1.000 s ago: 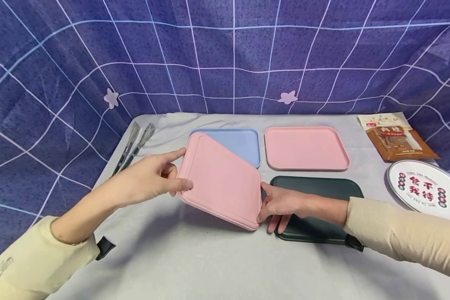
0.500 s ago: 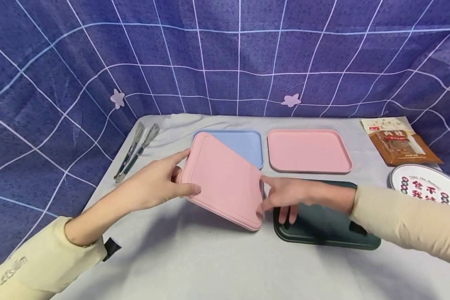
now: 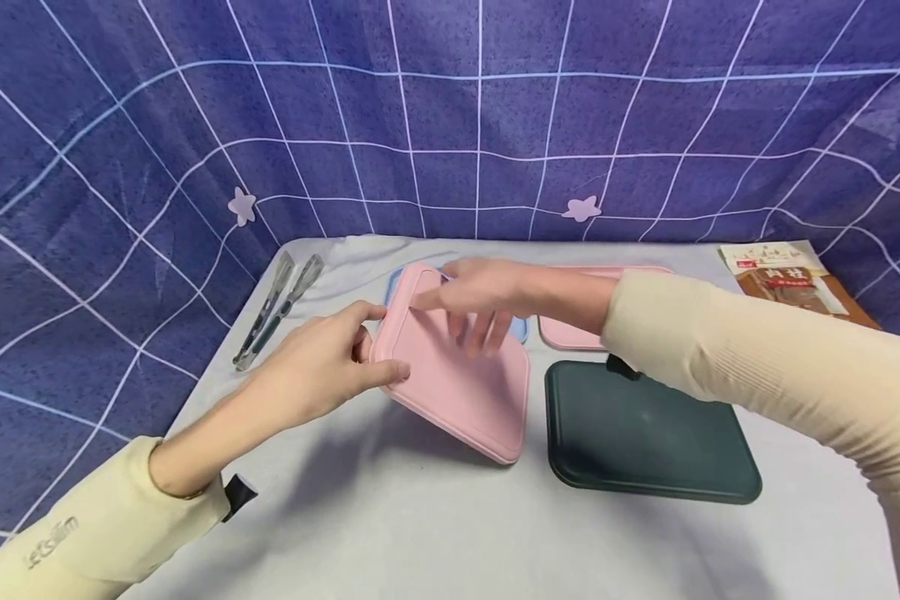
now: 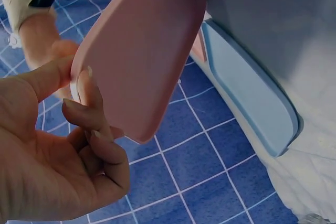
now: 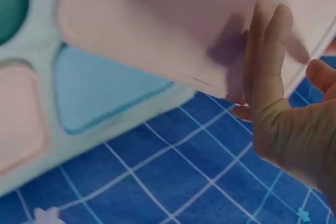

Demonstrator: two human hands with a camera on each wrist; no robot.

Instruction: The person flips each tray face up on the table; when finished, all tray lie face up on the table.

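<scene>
The left hand [image 3: 330, 358] has its grip here, thumb on the near face and fingers round the side, clamped on the left end of a pink tray [image 3: 465, 375]! From the head view the tray tilts above the bench [image 3: 435, 542], flat face up, a shadow below. In comes the right hand [image 3: 480, 292], fingers apart and holding nothing, right over that flat face, one fingertip close to the upper left end; whether it touches, I cannot tell. Behind, partly covered, lies a blue tray [image 3: 520, 331]; beside it a second pink tray [image 3: 570, 335], and nearer, a dark green tray [image 3: 648, 433]. Tongs [image 3: 273, 322] lie off to the left, a brown packet [image 3: 795, 282] far right, partly behind the sleeve [image 3: 750, 358].

Over to the left wrist: here's the hollow side, rim and all, with the left hand's fingers curled against it. The blue tray rests beyond, and the right hand is a blur behind the rim.

And the right wrist: long, nearly straight fingers stand before the tray's flat face, throwing a dark shadow on it, the gridded blue cloth [image 5: 194, 166] filling the space below.
</scene>
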